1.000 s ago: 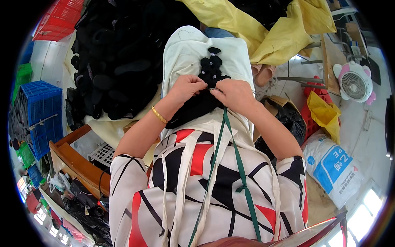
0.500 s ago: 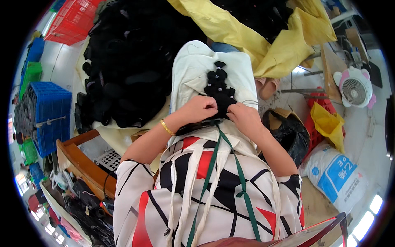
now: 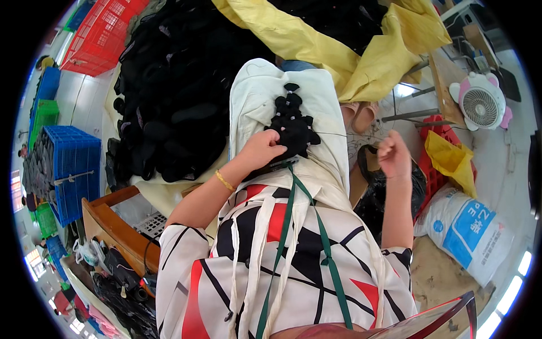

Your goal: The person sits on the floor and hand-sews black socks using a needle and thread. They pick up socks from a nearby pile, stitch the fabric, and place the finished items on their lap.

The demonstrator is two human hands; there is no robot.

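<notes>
At six o'clock the patterned smock and green lanyard (image 3: 316, 226) fill the near view. Just beyond, the left hand (image 3: 261, 148) lies curled on the near edge of the bunch of small black pieces (image 3: 292, 125) heaped on the cream cloth (image 3: 327, 113) over the lap; whether its fingers pinch one piece is hard to tell. At three o'clock the right hand (image 3: 394, 155) hangs loosely closed and possibly draws a fine thread taut. Pulling steadily while the left hand pins the bunch should keep it from scattering. Half a second ago both hands met on the bunch; the right has since swung away. At eleven o'clock lies a big black heap (image 3: 180, 96).
</notes>
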